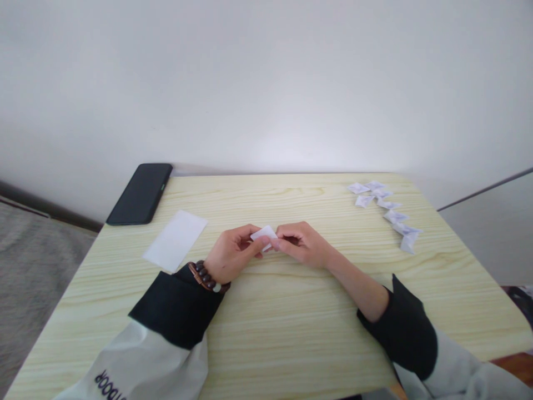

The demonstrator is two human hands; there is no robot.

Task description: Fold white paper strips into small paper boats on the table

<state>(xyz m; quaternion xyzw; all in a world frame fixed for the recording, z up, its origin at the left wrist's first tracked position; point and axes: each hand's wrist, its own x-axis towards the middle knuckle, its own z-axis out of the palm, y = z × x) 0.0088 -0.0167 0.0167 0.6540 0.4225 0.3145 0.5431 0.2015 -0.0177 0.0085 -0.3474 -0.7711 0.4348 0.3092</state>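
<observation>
A small piece of folded white paper (264, 234) is held between both hands, above the middle of the table. My left hand (235, 250) pinches its left and lower side, the thumb lying across the front. At the paper's right corner, my right hand (306, 244) grips with thumb and curled forefinger. The fingertips hide part of the paper, so its full shape cannot be made out. To the left of my left hand lies a flat white sheet of paper (175, 240).
Several small folded paper pieces (395, 216) lie in a loose row at the table's right. A black phone-like tablet (140, 194) rests at the back left corner. The pale wood-grain table (270, 344) stands against a white wall (266, 83).
</observation>
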